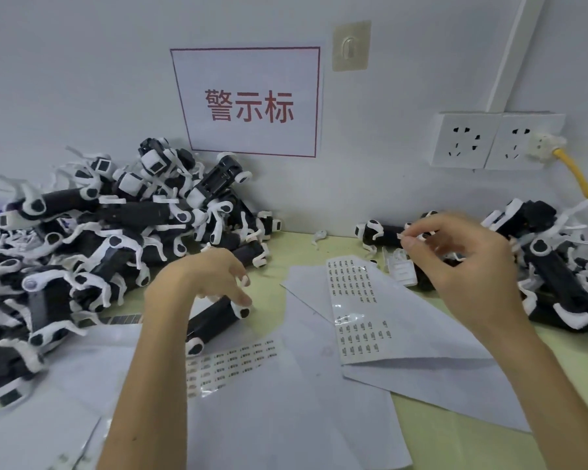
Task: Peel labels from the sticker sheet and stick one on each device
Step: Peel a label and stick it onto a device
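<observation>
A black-and-white device (214, 322) lies on the table just under my left hand (204, 278), whose fingers are spread and hover over it, touching or nearly touching its top end. My right hand (462, 266) is raised at the right, thumb and forefinger pinched on a small clear label (404, 236). A clear sticker sheet (357, 307) with rows of small dark labels lies on white paper between my hands. A second sticker sheet (231, 361) lies below the device.
A large heap of devices (99, 239) fills the left. A smaller pile of devices (537, 262) sits at the right against the wall. White paper sheets (286, 401) cover the green table. Wall sockets (493, 140) with a yellow cable (581, 184) are at the back right.
</observation>
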`<state>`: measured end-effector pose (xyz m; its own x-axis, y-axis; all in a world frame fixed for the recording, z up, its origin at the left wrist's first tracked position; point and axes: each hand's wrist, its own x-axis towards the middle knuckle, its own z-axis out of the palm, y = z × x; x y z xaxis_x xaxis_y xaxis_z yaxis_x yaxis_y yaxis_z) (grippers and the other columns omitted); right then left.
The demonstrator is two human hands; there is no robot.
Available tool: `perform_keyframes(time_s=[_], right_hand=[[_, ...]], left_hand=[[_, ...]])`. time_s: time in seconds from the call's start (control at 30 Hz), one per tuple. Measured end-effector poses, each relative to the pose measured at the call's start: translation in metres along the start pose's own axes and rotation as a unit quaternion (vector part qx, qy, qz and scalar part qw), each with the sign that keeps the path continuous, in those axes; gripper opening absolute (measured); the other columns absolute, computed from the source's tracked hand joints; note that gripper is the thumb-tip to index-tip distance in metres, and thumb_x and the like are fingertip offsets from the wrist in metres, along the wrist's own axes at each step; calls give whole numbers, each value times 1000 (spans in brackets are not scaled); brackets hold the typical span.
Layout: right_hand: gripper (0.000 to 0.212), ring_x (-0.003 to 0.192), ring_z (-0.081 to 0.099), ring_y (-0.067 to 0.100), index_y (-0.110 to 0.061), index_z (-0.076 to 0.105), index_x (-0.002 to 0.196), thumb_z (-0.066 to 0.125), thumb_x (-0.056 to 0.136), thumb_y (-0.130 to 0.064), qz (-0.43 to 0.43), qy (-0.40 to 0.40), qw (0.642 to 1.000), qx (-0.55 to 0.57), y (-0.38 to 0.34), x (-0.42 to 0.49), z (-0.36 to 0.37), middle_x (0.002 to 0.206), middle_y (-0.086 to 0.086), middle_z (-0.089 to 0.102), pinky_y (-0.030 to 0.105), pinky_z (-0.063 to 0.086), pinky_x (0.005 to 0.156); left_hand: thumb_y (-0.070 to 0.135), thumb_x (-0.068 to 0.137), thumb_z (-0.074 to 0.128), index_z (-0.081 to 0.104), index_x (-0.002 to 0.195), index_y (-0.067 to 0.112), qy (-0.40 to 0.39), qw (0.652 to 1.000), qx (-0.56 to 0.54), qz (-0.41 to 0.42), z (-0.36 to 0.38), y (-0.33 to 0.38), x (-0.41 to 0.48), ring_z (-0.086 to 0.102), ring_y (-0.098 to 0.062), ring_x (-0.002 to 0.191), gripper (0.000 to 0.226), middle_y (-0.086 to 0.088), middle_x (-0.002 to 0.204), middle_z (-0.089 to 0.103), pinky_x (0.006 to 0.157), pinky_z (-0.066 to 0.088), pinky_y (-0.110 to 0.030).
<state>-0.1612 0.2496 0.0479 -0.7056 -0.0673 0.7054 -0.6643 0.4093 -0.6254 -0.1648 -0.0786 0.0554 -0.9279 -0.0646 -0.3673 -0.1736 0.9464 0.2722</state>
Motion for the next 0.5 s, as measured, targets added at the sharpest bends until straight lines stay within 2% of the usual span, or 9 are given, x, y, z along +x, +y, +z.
perform_keyframes(time_s=[0.13, 0.2, 0.27, 0.33, 0.4, 0.47, 0.5], right_hand=[[21, 72, 64, 12, -24, 71, 82, 74, 87, -4, 17, -15, 1000, 22, 0, -2, 3, 82, -16, 69, 12, 47, 68], [21, 70, 63, 12, -24, 71, 82, 74, 87, -4, 23, -21, 999, 29, 0, -2, 5, 79, -16, 70, 14, 48, 68], [20, 69, 63, 13, -23, 72, 83, 74, 88, -4, 31, -26, 999, 33, 0, -3, 6, 78, -14, 70, 19, 50, 68], [20, 69, 63, 14, -23, 72, 83, 73, 88, -4, 37, -34, 998, 35, 0, -4, 8, 78, -12, 70, 23, 51, 68], [22, 71, 63, 14, -24, 72, 83, 73, 88, -3, 45, -44, 997, 42, -1, -4, 9, 79, -12, 70, 22, 51, 69], [23, 73, 65, 15, -25, 72, 85, 72, 89, -2, 55, -52, 996, 54, -1, -5, 11, 81, -12, 70, 23, 53, 71], [24, 74, 66, 16, -26, 72, 88, 71, 90, -3, 61, -55, 995, 59, -1, -5, 12, 82, -11, 70, 26, 54, 72]], left_hand=[[31, 96, 68, 70, 123, 34, 5, 999, -37, -4, 5, -8, 7, 65, -11, 92, 27, 8, 115, 67, 74, 48, -26], [32, 99, 62, 72, 111, 40, 18, 999, -48, -7, 7, -10, 10, 64, -7, 88, 17, 14, 108, 68, 72, 46, -26], [32, 100, 59, 72, 94, 42, 26, 999, -44, -7, 9, -11, 13, 62, -9, 87, 18, 16, 100, 66, 73, 51, -28], [29, 101, 58, 73, 87, 36, 37, 997, -65, -12, 10, -10, 13, 63, -15, 89, 22, 10, 98, 66, 75, 57, -31], [25, 102, 58, 73, 85, 26, 61, 992, -115, -8, 7, -8, 10, 65, -19, 91, 22, 3, 98, 68, 68, 59, -32], [21, 103, 58, 71, 90, 16, 100, 969, -224, 16, 3, -2, 6, 67, -21, 94, 19, -1, 101, 70, 65, 63, -36], [20, 103, 59, 70, 91, 12, 124, 946, -297, 37, 2, 5, 2, 68, -23, 92, 18, -3, 100, 71, 65, 64, -39]])
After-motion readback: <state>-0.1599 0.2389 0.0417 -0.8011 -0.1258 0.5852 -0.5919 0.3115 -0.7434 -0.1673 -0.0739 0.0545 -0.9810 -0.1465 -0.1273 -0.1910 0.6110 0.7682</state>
